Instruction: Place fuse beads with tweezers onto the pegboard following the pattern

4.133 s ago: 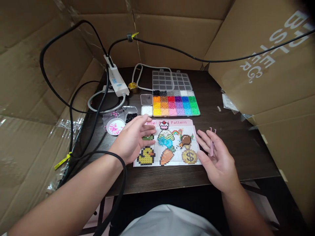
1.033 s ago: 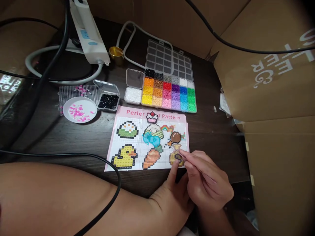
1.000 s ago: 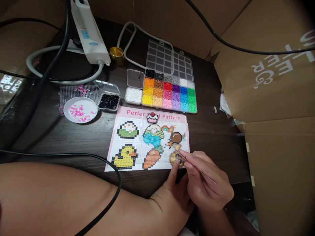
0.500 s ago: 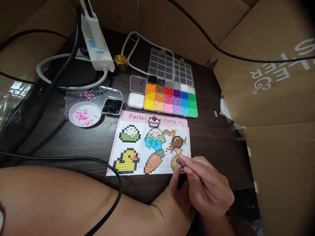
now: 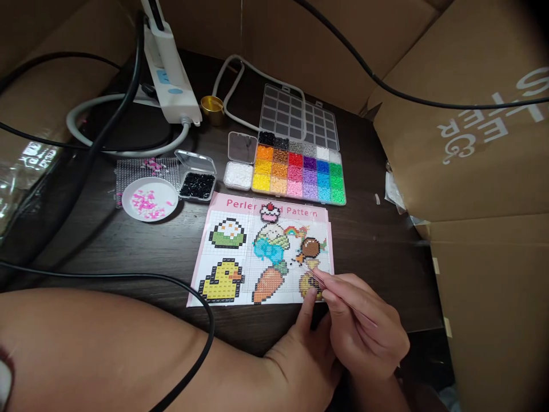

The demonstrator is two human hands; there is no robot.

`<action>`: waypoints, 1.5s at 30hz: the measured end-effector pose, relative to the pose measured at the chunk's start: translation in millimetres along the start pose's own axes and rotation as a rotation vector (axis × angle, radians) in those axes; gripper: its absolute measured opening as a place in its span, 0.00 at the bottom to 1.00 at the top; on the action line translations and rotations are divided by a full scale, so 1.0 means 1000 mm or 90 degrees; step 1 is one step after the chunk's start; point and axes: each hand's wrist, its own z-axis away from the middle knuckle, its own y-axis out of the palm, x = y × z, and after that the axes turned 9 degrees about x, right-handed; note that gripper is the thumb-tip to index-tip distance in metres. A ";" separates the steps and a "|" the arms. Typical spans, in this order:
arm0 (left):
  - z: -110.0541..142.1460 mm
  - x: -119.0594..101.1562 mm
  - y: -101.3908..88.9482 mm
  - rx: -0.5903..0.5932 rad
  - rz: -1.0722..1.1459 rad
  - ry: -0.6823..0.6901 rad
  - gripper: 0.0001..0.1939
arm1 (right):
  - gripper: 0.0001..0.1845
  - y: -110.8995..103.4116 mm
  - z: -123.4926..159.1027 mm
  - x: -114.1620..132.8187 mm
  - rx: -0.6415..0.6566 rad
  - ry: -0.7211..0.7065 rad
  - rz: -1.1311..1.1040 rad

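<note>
A pink pattern sheet [image 5: 240, 252] with bead pictures lies on the dark table [image 5: 377, 252], under a clear pegboard. My right hand [image 5: 364, 332] is closed on pink tweezers [image 5: 319, 280], whose tips touch the board just below the brown bead figure [image 5: 309, 247]. My left hand [image 5: 306, 349] reaches across under the right hand, one finger pressed on the sheet's near right corner; its other fingers are hidden.
A bead box [image 5: 300, 174] with many colours and an open lid stands behind the sheet. A white dish of pink beads [image 5: 149, 199], a case of black beads [image 5: 196, 185], a white-bead case [image 5: 238, 174], a power strip [image 5: 169, 80] and cables lie left. Cardboard walls surround the table.
Four seconds ago both hands lay open over the sheet, the tweezers loose in the right. Since then my right hand gripped them and brought the tips to the board; recent frames show only a slight camera shift.
</note>
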 end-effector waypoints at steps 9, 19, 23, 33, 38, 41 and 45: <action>0.000 0.003 -0.003 -0.001 0.011 0.009 0.25 | 0.28 0.000 0.004 0.000 -0.016 0.009 0.011; -0.001 0.002 -0.004 0.014 0.010 0.004 0.26 | 0.27 0.001 0.003 0.001 -0.031 0.012 0.024; 0.000 0.006 -0.005 0.002 0.008 0.008 0.25 | 0.26 0.001 0.003 0.002 -0.034 0.025 0.035; 0.000 0.004 -0.005 0.013 0.001 0.014 0.23 | 0.25 0.002 0.006 0.000 -0.042 0.026 0.019; 0.001 0.007 -0.004 0.010 0.006 0.035 0.23 | 0.26 0.002 0.004 0.000 -0.041 0.019 0.021; 0.001 0.005 -0.002 0.006 0.007 0.032 0.23 | 0.26 0.002 0.003 0.000 -0.039 0.017 0.023; 0.000 0.001 0.000 -0.001 0.004 0.012 0.27 | 0.25 0.002 0.003 0.000 -0.039 0.018 0.023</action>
